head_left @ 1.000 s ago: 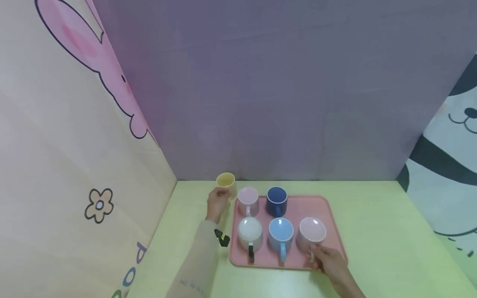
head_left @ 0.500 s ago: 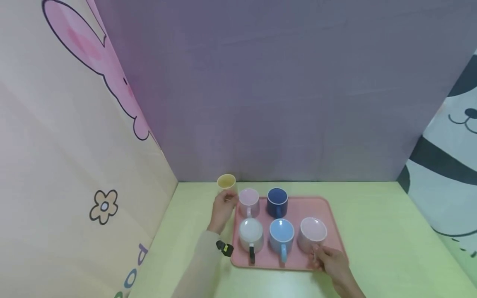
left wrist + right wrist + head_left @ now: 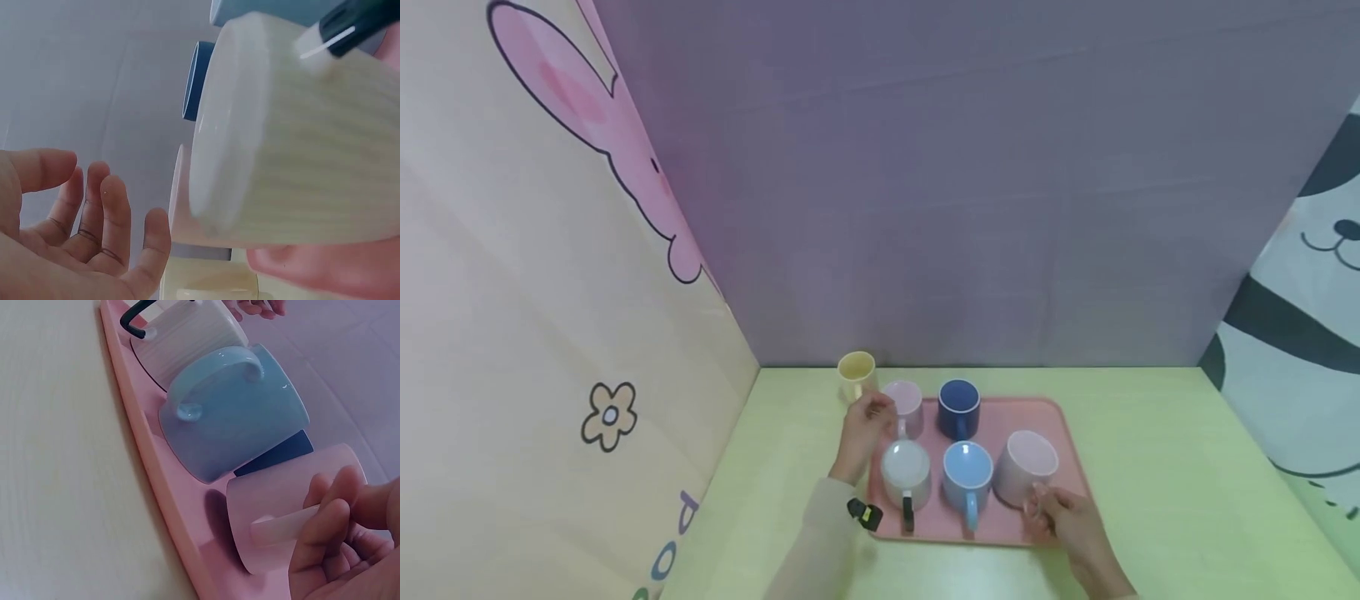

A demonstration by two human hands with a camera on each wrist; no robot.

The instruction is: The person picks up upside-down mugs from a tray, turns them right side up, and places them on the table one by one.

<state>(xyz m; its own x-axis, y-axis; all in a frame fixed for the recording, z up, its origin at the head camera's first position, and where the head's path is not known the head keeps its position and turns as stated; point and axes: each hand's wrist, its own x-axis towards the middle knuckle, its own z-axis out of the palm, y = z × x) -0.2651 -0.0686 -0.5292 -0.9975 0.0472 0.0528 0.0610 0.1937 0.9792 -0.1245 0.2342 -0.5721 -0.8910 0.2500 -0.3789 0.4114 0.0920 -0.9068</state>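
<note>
At the tray's front right, my right hand (image 3: 1075, 527) grips the handle of a pale pink mug (image 3: 281, 494), which leans to one side with its base close over the tray. My left hand (image 3: 75, 240) holds nothing, its fingers loosely bent and the thumb apart from them. In the head view it overlaps a smaller pink mug (image 3: 910, 402) at the tray's back left. Just behind that hand stands a yellow mug (image 3: 857, 371) on the table, outside the tray. A white mug (image 3: 300, 144) with a black handle fills much of the left wrist view.
The pink tray (image 3: 1022, 417) also bears a light blue mug (image 3: 967, 471) at front centre and a dark blue mug (image 3: 959, 407) behind it. The pale green table (image 3: 1165, 467) ends at a grey-purple back wall (image 3: 970, 183), with printed sheets at both sides.
My left hand has come away from the yellow mug, moving right and nearer to me. The pink mug in my right hand has changed from upright to tilted.
</note>
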